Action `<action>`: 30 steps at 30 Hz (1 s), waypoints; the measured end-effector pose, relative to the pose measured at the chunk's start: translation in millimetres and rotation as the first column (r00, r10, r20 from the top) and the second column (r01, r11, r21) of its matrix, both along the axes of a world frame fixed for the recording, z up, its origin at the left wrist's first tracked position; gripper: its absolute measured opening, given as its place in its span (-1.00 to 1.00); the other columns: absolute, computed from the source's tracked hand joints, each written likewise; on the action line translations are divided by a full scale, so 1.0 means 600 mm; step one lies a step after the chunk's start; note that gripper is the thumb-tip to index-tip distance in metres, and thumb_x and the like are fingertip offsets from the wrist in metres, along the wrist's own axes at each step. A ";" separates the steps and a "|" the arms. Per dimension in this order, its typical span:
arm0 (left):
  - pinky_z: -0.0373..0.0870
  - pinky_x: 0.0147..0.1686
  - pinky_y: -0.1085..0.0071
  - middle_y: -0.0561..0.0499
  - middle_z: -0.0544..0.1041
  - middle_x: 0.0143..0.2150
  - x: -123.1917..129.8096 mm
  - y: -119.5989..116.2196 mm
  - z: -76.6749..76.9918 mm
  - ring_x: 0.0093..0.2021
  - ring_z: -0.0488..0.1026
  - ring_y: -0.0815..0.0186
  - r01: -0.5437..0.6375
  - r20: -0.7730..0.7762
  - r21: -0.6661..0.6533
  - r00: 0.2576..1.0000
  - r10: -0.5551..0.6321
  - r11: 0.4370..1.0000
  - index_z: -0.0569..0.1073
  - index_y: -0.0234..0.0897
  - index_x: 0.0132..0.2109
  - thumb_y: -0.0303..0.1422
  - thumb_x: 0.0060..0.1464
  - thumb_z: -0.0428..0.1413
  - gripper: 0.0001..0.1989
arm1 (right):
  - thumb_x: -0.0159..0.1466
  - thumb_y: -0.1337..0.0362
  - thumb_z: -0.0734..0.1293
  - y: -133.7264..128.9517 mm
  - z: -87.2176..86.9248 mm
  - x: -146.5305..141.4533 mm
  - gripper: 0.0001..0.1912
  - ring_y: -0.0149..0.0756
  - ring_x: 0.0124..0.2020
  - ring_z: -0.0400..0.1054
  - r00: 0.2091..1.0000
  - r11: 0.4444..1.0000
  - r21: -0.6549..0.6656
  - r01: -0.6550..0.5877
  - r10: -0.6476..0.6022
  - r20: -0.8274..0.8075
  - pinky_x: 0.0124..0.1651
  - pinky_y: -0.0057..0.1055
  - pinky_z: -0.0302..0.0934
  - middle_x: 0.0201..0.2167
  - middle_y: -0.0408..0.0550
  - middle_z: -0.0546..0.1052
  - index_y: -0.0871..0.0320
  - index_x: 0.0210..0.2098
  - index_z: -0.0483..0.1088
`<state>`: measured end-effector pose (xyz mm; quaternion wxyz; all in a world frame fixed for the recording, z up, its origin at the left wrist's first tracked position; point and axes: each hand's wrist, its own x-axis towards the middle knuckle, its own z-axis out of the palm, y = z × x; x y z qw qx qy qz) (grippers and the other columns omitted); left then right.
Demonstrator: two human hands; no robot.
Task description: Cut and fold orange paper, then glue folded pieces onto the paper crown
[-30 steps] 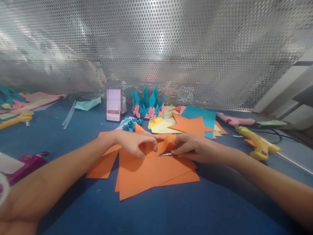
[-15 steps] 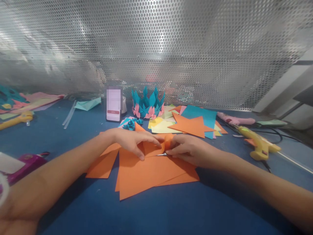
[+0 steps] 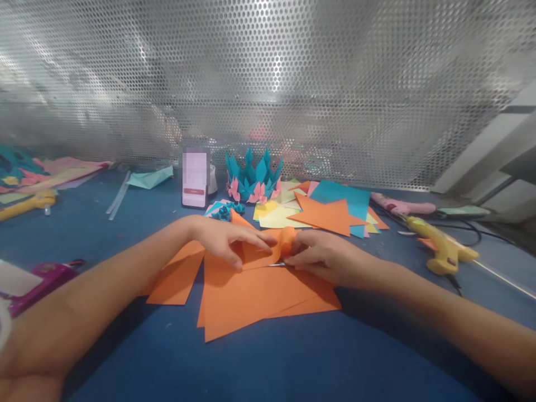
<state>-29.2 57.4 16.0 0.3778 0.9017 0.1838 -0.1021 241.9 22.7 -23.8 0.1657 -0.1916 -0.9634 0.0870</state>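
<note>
My left hand (image 3: 229, 240) lies palm down with its fingers spread over an orange paper piece (image 3: 257, 257) on top of a stack of orange paper sheets (image 3: 255, 298). My right hand (image 3: 320, 254) is closed in a pinch at the right side of that piece. From under its fingertips a thin pointed metal tool (image 3: 275, 264) sticks out to the left; its handle is hidden, so its kind cannot be told. Just above the tool a strip of orange paper (image 3: 287, 237) curls up against the right fingers.
A phone (image 3: 195, 178) stands upright beside a teal paper crown (image 3: 254, 176) with pink flowers. Coloured papers (image 3: 341, 195) and an orange paper star (image 3: 329, 213) lie behind my right hand. Yellow (image 3: 444, 245) and pink glue guns (image 3: 402, 205) with cables lie right; a purple device (image 3: 46, 285) lies left.
My left hand has shifted slightly left, uncovering more of the orange piece. The orange curl by my right fingers stands out more. My right hand has barely moved.
</note>
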 end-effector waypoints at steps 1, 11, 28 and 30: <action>-0.08 0.27 0.26 0.07 -0.09 0.39 0.000 0.001 -0.001 0.36 -0.16 0.16 0.000 -0.003 -0.013 1.000 0.000 1.000 0.11 -0.13 0.29 -0.41 0.05 0.06 -0.35 | 0.31 0.36 0.19 -0.001 -0.001 -0.001 -0.72 -0.37 -0.35 0.26 1.000 1.000 0.006 0.001 -0.001 0.002 -0.33 -0.44 0.16 -0.39 -0.02 0.42 0.10 -0.17 0.53; -0.08 0.28 0.29 0.10 -0.04 0.38 0.000 -0.002 0.002 0.36 -0.15 0.21 -0.017 -0.014 -0.011 1.000 0.017 1.000 0.15 -0.14 0.27 -0.54 -0.02 -0.02 -0.33 | 0.32 0.31 0.19 -0.003 0.001 -0.003 -0.73 -0.38 -0.40 0.21 0.999 0.998 0.060 -0.012 0.009 0.040 -0.38 -0.45 0.10 -0.44 -0.05 0.38 0.07 -0.19 0.53; -0.07 0.27 0.26 0.12 -0.02 0.37 0.001 -0.002 0.003 0.35 -0.12 0.18 -0.029 -0.005 -0.043 1.000 0.028 0.999 0.17 -0.13 0.26 -0.57 -0.07 -0.02 -0.30 | 0.29 0.36 0.21 -0.012 0.001 -0.021 -0.74 -0.36 -0.34 0.32 0.999 0.999 -0.029 0.023 -0.024 -0.021 -0.32 -0.45 0.19 -0.35 0.01 0.47 0.09 -0.19 0.54; -0.06 0.27 0.27 0.11 -0.01 0.37 0.001 -0.001 0.002 0.35 -0.11 0.18 -0.026 0.001 -0.035 1.000 0.026 0.999 0.17 -0.13 0.26 -0.57 -0.07 -0.01 -0.30 | 0.29 0.37 0.20 -0.014 -0.002 -0.025 -0.73 -0.36 -0.35 0.33 0.998 0.999 -0.018 0.031 -0.032 -0.047 -0.32 -0.44 0.20 -0.36 0.01 0.47 0.11 -0.21 0.54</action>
